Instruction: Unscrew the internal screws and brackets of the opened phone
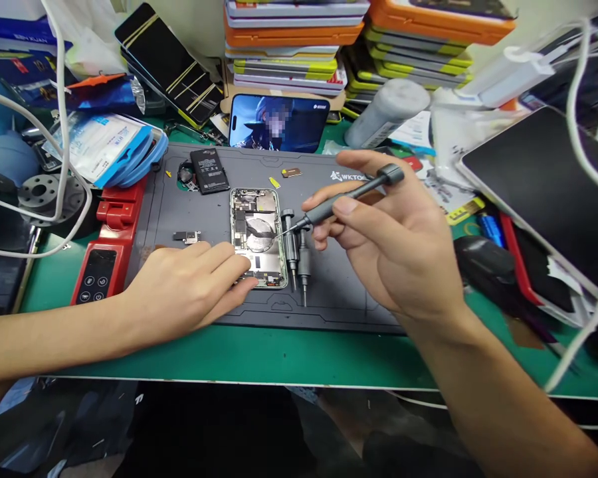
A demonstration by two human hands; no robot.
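Observation:
An opened smartphone lies on the grey work mat, its inner parts and a round coil area exposed. My left hand is closed at the phone's lower left edge, fingertips and thumb over its frame. My right hand grips a dark precision screwdriver between thumb and fingers, slanted so that its thin tip is over the phone's right half. Whether the tip touches a part I cannot tell. Two more screwdrivers lie right beside the phone. A small metal part rests left of it.
A black battery lies behind the phone. Another phone with a lit screen leans at the back, before stacked boxes. A red device stands left, a grey bottle back right. White cables hang on both sides.

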